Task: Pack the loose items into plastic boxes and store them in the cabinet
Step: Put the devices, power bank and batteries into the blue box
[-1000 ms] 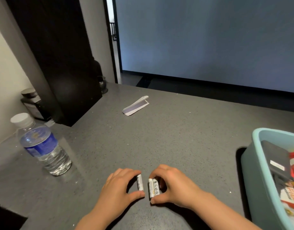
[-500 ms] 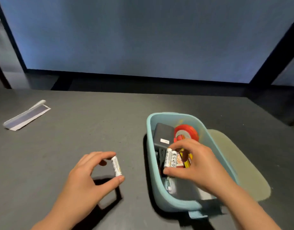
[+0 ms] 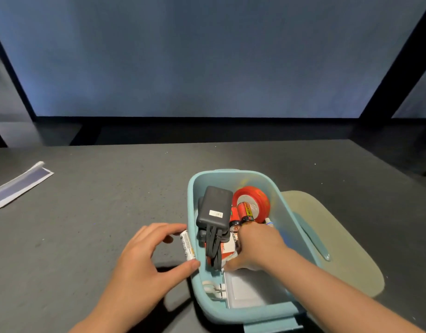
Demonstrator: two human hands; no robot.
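Note:
A teal plastic box [image 3: 231, 173] stands on the grey table [image 3: 87, 212]. Inside it are a black power bank [image 3: 215, 207] with a black cable, a red tape roll [image 3: 254, 200], red-and-black batteries [image 3: 245, 211] and white items at the near end. My left hand [image 3: 144, 260] pinches a white battery [image 3: 187, 246] between thumb and fingers, right against the outside of the box's left wall. My right hand [image 3: 257, 248] reaches down into the box, palm down. Its fingertips are hidden, so I cannot see whether it holds anything.
A beige lid [image 3: 339, 236] lies flat against the box's right side. A folded white and purple paper strip [image 3: 17, 186] lies at the far left. The table's far edge runs along a dark wall base.
My right hand has sunk deeper into the box, and the two white batteries it held no longer show. My left hand has carried its battery rightward to the box wall.

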